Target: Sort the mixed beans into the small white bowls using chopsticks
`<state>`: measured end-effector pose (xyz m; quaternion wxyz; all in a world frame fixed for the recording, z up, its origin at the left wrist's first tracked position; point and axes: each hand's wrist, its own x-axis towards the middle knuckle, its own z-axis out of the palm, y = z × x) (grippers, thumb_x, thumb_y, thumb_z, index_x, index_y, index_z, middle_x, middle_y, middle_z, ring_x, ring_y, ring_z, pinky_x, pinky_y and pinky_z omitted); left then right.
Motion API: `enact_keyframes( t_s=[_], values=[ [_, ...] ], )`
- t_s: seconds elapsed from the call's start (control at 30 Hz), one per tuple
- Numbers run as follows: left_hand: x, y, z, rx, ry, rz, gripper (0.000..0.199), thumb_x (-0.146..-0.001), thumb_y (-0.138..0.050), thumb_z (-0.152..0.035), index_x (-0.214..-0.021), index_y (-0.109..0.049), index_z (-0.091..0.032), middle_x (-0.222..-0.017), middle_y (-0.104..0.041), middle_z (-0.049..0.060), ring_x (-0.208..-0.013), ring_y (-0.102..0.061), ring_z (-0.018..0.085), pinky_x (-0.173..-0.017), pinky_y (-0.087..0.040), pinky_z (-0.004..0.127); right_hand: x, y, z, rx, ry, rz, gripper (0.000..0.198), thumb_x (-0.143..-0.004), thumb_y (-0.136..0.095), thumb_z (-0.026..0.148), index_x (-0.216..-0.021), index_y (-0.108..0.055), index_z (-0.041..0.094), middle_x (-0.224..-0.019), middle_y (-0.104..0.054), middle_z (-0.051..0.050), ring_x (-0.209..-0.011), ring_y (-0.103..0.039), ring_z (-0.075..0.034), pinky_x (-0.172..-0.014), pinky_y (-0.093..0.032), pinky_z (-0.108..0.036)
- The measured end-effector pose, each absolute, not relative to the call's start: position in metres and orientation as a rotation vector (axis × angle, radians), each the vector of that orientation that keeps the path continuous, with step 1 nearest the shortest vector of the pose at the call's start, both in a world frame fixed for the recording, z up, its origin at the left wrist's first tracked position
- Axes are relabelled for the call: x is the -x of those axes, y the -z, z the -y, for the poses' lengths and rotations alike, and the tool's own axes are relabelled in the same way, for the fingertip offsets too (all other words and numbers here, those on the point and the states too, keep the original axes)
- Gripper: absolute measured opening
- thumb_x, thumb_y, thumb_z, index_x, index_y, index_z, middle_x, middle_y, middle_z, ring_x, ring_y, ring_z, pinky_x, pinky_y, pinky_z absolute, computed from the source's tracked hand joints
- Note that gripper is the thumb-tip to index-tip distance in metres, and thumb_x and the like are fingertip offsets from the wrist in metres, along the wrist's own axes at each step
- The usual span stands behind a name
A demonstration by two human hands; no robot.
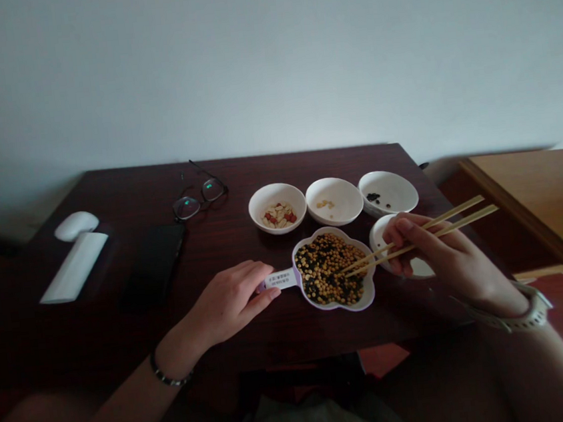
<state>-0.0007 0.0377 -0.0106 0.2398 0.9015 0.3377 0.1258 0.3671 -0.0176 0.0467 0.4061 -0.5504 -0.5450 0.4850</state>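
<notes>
My left hand (238, 299) is closed around the labelled handle of a flower-shaped bowl (373, 290), white inside with a pale purple edge. Mixed yellow and black beans (325, 270) fill it. In my right hand (434, 255) is a pair of wooden chopsticks (456, 218), their tips down among the beans. Behind the flower-shaped bowl stand three white bowls in a row: a left bowl (256, 215) with peanuts (279, 216), a middle bowl (352, 211) with a few yellow beans (325, 204), and a right bowl (405, 194) with several black beans (373, 198). Another white bowl (377, 233) is partly hidden behind my right hand.
On the dark wooden table (225, 250) lie eyeglasses (200, 199), a black phone-like slab (154, 265), a white mouse (76, 224) and a white oblong object (75, 267). A pale wall rises behind the table. Lighter wooden furniture (546, 200) stands at right.
</notes>
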Motion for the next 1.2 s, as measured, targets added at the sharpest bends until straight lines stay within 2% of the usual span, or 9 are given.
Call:
enact_keyframes(
  t_s=[0.27,0.53,0.9,1.03,1.2],
  values=[
    [0.001,0.010,-0.038,-2.466,-0.339,-0.917,0.024,-0.114,-0.053,-0.040,-0.115,-0.065,-0.020,-0.101,-0.070,0.005,-0.092,-0.067,0.022,-0.081,-0.051,0.034,-0.371,-0.044,0.018,1.378,-1.197,1.341,0.042,-0.112,-0.055,0.054,-0.086,-0.063,0.022,-0.069,-0.066,-0.002,-0.059,-0.059,-0.016,-0.056,-0.048,-0.028],
    [0.000,0.009,-0.037,-2.481,-0.340,-0.921,0.022,-0.114,-0.053,-0.039,-0.114,-0.065,-0.021,-0.100,-0.070,0.005,-0.091,-0.067,0.022,-0.080,-0.050,0.033,-0.368,-0.046,0.018,1.420,-1.134,1.343,0.043,-0.110,-0.059,0.058,-0.088,-0.065,0.021,-0.073,-0.069,-0.004,-0.061,-0.063,-0.018,-0.059,-0.053,-0.030],
    [0.001,0.010,-0.037,-2.472,-0.337,-0.919,0.024,-0.114,-0.053,-0.040,-0.114,-0.065,-0.020,-0.101,-0.070,0.005,-0.091,-0.067,0.022,-0.080,-0.050,0.034,-0.375,-0.042,0.020,1.405,-1.198,1.265,0.043,-0.112,-0.056,0.056,-0.083,-0.059,0.024,-0.070,-0.067,-0.002,-0.060,-0.059,-0.017,-0.058,-0.046,-0.030],
    [0.001,0.011,-0.038,-2.471,-0.330,-0.916,0.024,-0.115,-0.052,-0.040,-0.116,-0.064,-0.019,-0.103,-0.070,0.005,-0.092,-0.067,0.022,-0.082,-0.050,0.035,-0.376,-0.044,0.019,1.335,-1.195,1.207,0.042,-0.112,-0.057,0.053,-0.081,-0.058,0.023,-0.072,-0.062,-0.002,-0.060,-0.056,-0.016,-0.059,-0.045,-0.032],
    [0.001,0.012,-0.038,-2.478,-0.326,-0.916,0.025,-0.115,-0.052,-0.041,-0.117,-0.064,-0.019,-0.103,-0.069,0.005,-0.093,-0.067,0.023,-0.081,-0.050,0.035,-0.399,-0.052,0.022,1.365,-1.007,1.191,0.042,-0.111,-0.057,0.051,-0.078,-0.052,0.024,-0.079,-0.059,-0.004,-0.060,-0.055,-0.017,-0.053,-0.042,-0.035]
  ],
)
